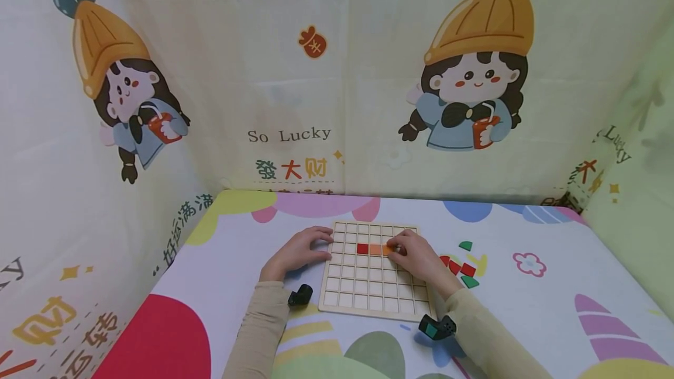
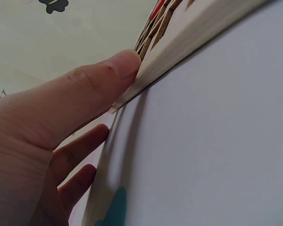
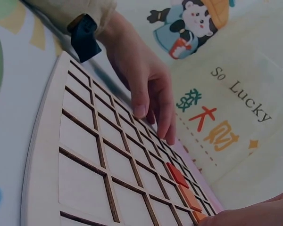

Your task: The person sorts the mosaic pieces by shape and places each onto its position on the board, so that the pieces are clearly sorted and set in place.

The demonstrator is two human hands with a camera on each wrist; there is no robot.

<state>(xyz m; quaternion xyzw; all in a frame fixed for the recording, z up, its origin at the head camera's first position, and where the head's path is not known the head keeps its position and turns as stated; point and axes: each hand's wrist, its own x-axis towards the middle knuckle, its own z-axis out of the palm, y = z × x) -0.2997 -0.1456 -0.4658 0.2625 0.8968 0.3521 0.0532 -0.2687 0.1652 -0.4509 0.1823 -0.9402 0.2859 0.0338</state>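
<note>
A wooden grid board (image 1: 363, 295) lies on the table between both hands. My left hand (image 1: 301, 252) is at its left side, with the thumb (image 2: 125, 63) touching the board's edge in the left wrist view and the other fingers spread beyond it. In one row of cells sit a red square tile (image 1: 363, 248) and an orange square tile (image 1: 375, 250). Beside them my right hand (image 1: 418, 257) pinches another orange tile (image 1: 387, 250) at its cell, fingertips partly covering it. The right wrist view shows that hand's thumb (image 3: 254, 214) right at the tile.
Right of the board, partly behind the right forearm, lie loose red pieces (image 1: 468, 269), a green piece (image 1: 470, 281) and another green piece (image 1: 466, 245). A patterned cloth (image 1: 547, 320) covers the table. Printed curtains (image 1: 368, 104) stand behind and at both sides.
</note>
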